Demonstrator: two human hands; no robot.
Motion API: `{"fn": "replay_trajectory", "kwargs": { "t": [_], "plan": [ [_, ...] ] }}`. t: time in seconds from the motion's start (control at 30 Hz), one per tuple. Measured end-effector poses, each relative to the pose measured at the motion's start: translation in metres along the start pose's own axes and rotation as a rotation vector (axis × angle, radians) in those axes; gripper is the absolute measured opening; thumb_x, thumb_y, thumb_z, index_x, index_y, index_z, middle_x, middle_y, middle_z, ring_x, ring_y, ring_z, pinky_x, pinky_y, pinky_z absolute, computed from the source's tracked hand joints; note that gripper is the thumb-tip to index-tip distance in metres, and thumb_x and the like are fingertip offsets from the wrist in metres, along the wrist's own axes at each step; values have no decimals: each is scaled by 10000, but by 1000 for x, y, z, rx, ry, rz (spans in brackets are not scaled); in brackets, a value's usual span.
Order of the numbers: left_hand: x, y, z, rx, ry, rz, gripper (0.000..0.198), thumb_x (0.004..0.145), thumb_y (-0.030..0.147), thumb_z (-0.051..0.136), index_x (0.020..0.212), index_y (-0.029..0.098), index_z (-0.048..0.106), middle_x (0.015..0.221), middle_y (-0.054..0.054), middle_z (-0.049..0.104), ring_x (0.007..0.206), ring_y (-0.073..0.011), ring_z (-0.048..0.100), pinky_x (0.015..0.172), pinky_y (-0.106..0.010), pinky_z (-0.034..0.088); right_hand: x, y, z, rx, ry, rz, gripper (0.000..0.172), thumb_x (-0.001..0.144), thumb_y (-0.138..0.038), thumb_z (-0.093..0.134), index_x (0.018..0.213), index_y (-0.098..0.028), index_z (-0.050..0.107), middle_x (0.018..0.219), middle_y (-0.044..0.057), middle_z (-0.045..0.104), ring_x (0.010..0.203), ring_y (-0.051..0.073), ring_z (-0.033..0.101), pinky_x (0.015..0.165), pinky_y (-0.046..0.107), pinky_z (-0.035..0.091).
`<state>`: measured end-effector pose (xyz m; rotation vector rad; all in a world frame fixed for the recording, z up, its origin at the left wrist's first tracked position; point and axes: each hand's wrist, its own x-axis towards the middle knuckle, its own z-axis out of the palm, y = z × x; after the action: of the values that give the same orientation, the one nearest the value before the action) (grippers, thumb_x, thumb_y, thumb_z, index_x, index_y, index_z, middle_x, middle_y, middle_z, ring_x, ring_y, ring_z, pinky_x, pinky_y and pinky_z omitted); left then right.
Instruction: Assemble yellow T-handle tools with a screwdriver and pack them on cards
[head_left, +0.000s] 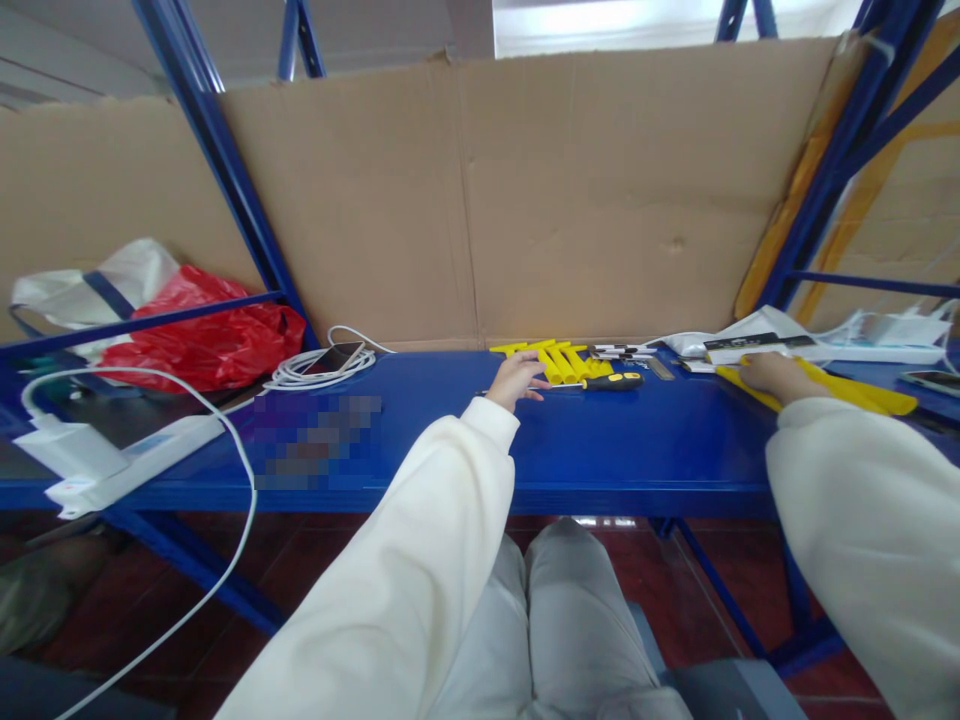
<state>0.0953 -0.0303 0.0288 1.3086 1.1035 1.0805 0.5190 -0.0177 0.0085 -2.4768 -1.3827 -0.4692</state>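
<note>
My left hand (517, 380) is over the middle of the blue table, its fingers slightly curved and apart, with nothing visible between them. Just beyond its fingertips several yellow T-shaped pieces (564, 364) lie side by side. A screwdriver (613, 382) with a black and yellow handle lies in front of them, its shaft pointing at my left hand. At the right, my right hand (776, 376) has its fingers curled on a flat yellow piece (870, 393); the fingertips are partly hidden. Black and white small parts (622, 352) and a small metal strip (660, 369) lie between the hands.
A coiled white cable (322, 370) lies at the left, near a red plastic bag (214, 330). A white power strip (161, 450) with a charger (71, 447) stands at the front left. Cardboard (585, 200) closes the back, between blue posts (225, 150).
</note>
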Motion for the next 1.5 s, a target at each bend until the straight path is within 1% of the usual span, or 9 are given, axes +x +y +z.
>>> {"fn": "replay_trajectory", "kwargs": {
  "t": [0.1,0.23,0.4,0.53,0.63,0.8,0.93,1.1,1.5],
  "plan": [
    [3,-2,0,36,7,27,438,942,134,629,1378,170,637,1294,-149,740,711,-114,747,533,-180,550,-19,-7,-14,-43,-163,30,410,990,-200,553,1280,4,757,1221,352,697,1090,307,687,834,372,459],
    [11,-8,-1,258,81,112,358,936,118,624,1283,143,707,1244,-150,763,935,-206,785,737,-303,648,-42,-18,-33,-17,-17,67,485,1027,-215,467,1399,10,683,1323,362,646,1211,382,651,848,419,465],
    [17,-18,-3,814,114,364,341,877,106,672,1180,193,803,1338,-105,747,1335,-255,649,1212,-380,466,-56,-49,-61,100,101,11,457,1005,-162,455,1341,9,713,1356,342,648,1263,403,635,905,439,485],
    [14,-22,-5,1077,41,290,495,900,228,663,1389,263,734,1559,-83,614,1489,-299,513,1249,-418,416,-58,-89,-79,350,265,-54,402,955,-160,496,1234,-42,762,1247,288,715,1201,370,663,962,432,493],
    [11,-23,-6,1171,-24,216,570,938,298,617,1508,294,639,1682,-71,493,1577,-315,399,1258,-485,396,-57,-125,-85,595,331,-100,286,875,-169,561,1052,-127,782,1028,189,764,1003,325,705,912,421,528],
    [9,-23,-5,1204,-5,190,580,933,332,612,1512,306,629,1723,-80,436,1612,-322,343,1263,-517,377,-64,-184,-72,880,324,-186,233,874,-178,560,972,-164,771,931,145,773,923,287,714,892,377,560],
    [12,-27,-6,1163,108,126,543,955,331,551,1485,291,661,1691,-130,477,1584,-352,397,1246,-589,371,-85,-209,-41,802,199,-321,224,877,-143,580,963,-175,784,1028,147,789,999,274,733,950,353,565],
    [17,-32,-7,1142,118,84,579,906,317,577,1475,364,665,1584,-100,613,1557,-377,440,1261,-688,278,-100,-207,-19,641,69,-554,258,840,-55,609,947,-180,807,1054,125,811,1044,256,756,990,331,561],
    [16,-31,-8,1171,124,77,560,978,330,495,1522,344,629,1596,-118,592,1512,-368,488,1265,-654,287,-96,-204,-18,738,-12,-481,287,835,-39,595,938,-174,826,991,96,830,999,237,784,970,325,584]
  ]
}}
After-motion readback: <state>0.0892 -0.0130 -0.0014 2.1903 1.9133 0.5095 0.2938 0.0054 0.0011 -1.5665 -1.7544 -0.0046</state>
